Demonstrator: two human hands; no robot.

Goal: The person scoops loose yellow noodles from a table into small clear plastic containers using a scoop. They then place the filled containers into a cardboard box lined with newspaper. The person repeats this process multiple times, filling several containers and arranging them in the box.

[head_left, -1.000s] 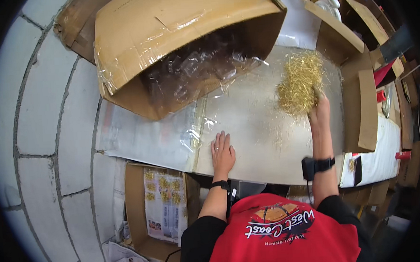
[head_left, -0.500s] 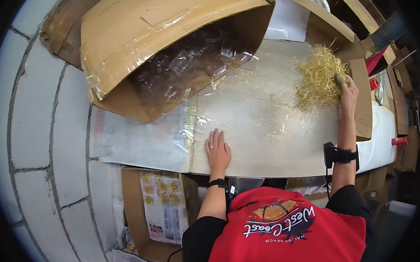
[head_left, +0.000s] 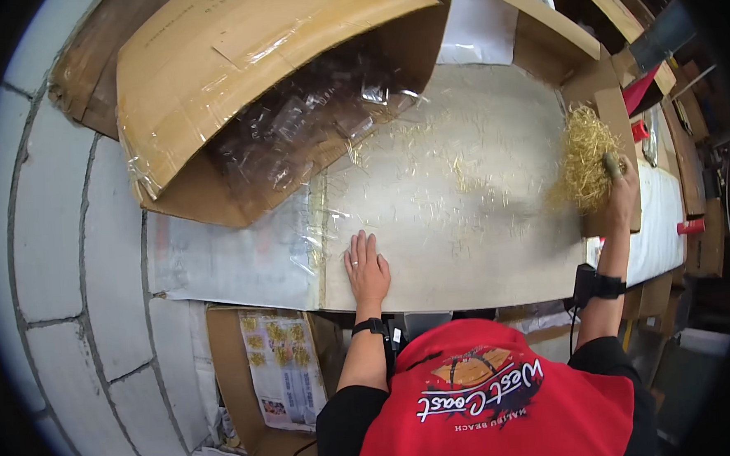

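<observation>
My right hand (head_left: 622, 188) grips the edge of a big tangled clump of thin gold-coloured metal pins (head_left: 584, 160). A dark greenish covering shows on its thumb, and most of its fingers are hidden behind the clump. The clump is at the right end of the worktop, against the cardboard wall. My left hand (head_left: 367, 271) lies flat near the worktop's front edge, fingers stretched out and nothing in them. Loose gold pins (head_left: 461, 177) are scattered over the pale worktop (head_left: 409, 279) between the two hands.
A large cardboard box (head_left: 274, 59) lies on its side at the back left, its mouth full of clear plastic pieces (head_left: 293, 124). A cardboard wall (head_left: 611, 112) bounds the right side. Below the front edge, an open box (head_left: 229, 384) holds printed paper with small gold piles.
My right hand has drawn the clump to the right, up to the cardboard wall, leaving scattered pins behind. The left hand stays flat on the worktop. The whole view has shifted slightly.
</observation>
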